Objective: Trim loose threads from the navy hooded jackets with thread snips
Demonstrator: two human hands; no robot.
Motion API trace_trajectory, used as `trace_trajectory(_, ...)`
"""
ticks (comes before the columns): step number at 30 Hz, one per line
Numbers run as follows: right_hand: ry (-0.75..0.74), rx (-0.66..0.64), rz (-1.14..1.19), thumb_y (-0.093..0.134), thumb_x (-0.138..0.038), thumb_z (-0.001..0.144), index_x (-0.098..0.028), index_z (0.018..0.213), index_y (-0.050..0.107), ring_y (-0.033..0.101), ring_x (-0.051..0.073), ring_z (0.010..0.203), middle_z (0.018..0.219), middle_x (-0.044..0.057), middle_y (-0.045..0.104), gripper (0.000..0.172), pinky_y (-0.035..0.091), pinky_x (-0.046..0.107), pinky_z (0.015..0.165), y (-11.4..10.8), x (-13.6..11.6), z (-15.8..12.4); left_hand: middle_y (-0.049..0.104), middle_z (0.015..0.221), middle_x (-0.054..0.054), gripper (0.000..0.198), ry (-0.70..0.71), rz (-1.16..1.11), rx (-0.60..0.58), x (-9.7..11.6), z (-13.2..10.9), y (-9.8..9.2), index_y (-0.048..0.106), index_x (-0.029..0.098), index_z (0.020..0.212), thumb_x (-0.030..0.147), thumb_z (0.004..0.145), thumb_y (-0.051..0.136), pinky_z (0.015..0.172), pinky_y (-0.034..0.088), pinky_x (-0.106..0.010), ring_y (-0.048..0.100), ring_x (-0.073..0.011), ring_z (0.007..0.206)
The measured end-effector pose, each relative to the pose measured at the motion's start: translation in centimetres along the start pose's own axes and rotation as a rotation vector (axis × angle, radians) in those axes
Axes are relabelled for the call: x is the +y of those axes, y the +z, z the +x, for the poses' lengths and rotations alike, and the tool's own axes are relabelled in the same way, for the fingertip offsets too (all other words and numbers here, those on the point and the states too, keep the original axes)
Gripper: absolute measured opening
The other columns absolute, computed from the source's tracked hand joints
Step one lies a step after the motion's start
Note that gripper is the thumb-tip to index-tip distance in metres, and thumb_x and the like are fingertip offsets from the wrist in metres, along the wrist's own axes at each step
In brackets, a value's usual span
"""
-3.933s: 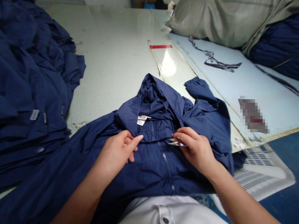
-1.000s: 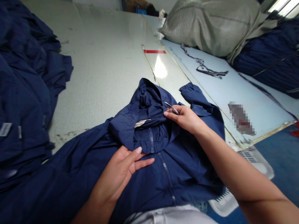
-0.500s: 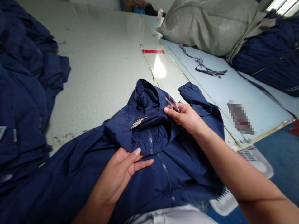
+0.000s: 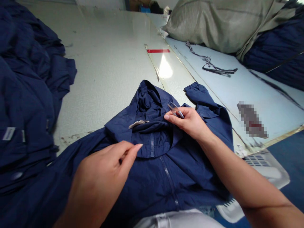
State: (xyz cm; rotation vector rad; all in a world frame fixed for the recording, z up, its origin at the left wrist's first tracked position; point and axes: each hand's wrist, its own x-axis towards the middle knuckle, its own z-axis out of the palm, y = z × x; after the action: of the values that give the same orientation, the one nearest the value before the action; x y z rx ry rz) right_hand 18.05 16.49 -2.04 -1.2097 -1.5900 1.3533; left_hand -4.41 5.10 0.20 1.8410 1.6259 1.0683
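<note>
A navy hooded jacket (image 4: pixel 166 177) lies spread on the table, its zip running up the middle to a folded hood. My right hand (image 4: pixel 187 122) holds small metal thread snips (image 4: pixel 175 110) above the hood's edge, pinched between thumb and fingers. A small white label (image 4: pixel 138 123) sticks out by the neck, left of the snips. My left hand (image 4: pixel 102 177) hovers just over the jacket's chest, near the zip, with its fingers curled closed. Nothing shows in those fingers, though a fine thread would be too small to see.
A pile of navy garments (image 4: pixel 26 95) stands to the left on the pale table (image 4: pixel 102 63). A grey sack (image 4: pixel 220 22) and a navy bundle (image 4: pixel 277 41) lie at the back right, with dark cloth strips (image 4: pixel 213 67) nearby. A white plastic crate (image 4: pixel 266 167) sits below the table's right edge.
My left hand has lifted from the jacket and its fingers have curled closed. The white label now lies flatter. My right hand stays by the hood with the snips.
</note>
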Motion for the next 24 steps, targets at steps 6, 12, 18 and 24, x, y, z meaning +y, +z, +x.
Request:
trace_trajectory(6,0.073,-0.021,0.104,0.077,-0.048,0.071,-0.014,0.078,0.071,0.029,0.006,0.045,0.049,-0.008,0.041,0.035,0.021,0.024,0.045,0.0,0.2,-0.3,0.075,0.102,-0.01,0.02,0.599,0.575,0.027,0.1,4.8,4.1,0.068,0.015,0.108,0.016,0.091,0.059,0.079,0.047,-0.04,0.067,-0.0265,0.094)
trace_trajectory(12,0.184,-0.062,0.325,0.08,-0.047,0.07,-0.016,0.077,0.062,0.021,0.004,0.041,0.048,-0.011,0.034,0.036,0.012,0.022,0.039,-0.1,0.7,-0.3,0.079,0.088,0.003,0.016,0.779,0.544,0.156,-1.1,5.2,3.8,0.069,0.026,0.091,0.012,0.086,0.065,0.092,0.038,-0.046,0.068,-0.0192,0.083)
trace_trajectory(18,0.22,-0.106,0.357,0.076,-0.046,0.075,-0.017,0.077,0.063,0.02,0.003,0.04,0.049,-0.011,0.034,0.033,0.014,0.02,0.039,-0.2,0.9,-0.3,0.077,0.08,0.006,0.018,0.822,0.516,0.191,-1.3,5.0,3.3,0.069,0.026,0.085,0.009,0.079,0.072,0.091,0.036,-0.045,0.069,-0.0192,0.081)
trace_trajectory(24,-0.045,-0.092,0.142,0.08,-0.032,0.075,-0.018,0.081,0.072,0.059,0.012,0.069,0.077,0.0,0.067,0.018,0.048,0.025,0.069,-0.1,0.4,-0.5,0.077,0.079,0.007,0.017,0.814,0.52,0.173,-1.6,4.9,3.5,0.068,0.028,0.083,0.011,0.081,0.071,0.091,0.035,-0.044,0.069,-0.0185,0.078)
